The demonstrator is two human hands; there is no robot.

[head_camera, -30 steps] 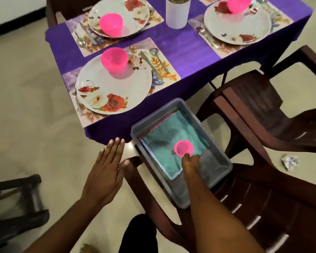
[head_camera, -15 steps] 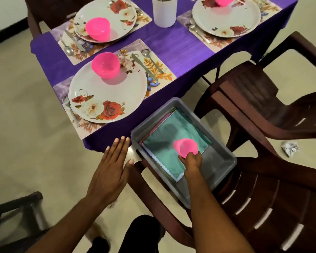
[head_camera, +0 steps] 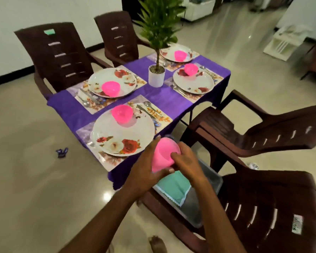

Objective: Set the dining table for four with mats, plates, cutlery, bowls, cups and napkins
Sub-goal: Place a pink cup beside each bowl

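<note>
Right now we have both hands on a pink cup (head_camera: 164, 155), lifted just off the near corner of the surface (head_camera: 153, 95). Our left hand (head_camera: 147, 169) wraps it from the left and underneath, fingers curled round its side and thumb along its base; our right hand (head_camera: 185, 160) grips it from the right, fingers bent over the rim. The cup is tilted, its mouth turned toward the right hand.

Directly below the hands we see a grey plastic bin (head_camera: 206, 190) resting on the seat of a brown chair (head_camera: 266, 207), with a folded teal napkin (head_camera: 173, 189) lying inside it.

Just beyond the cup lies the nearest place setting: a floral mat (head_camera: 108, 161) carrying a flowered plate (head_camera: 122, 130), a pink bowl (head_camera: 122, 113) on the plate's far part, and cutlery (head_camera: 150, 110) to its right on the mat. Three more settings with plates and pink bowls sit farther off on the purple cloth, and a potted plant (head_camera: 156, 70) stands between them. More brown chairs stand round the surface.
</note>
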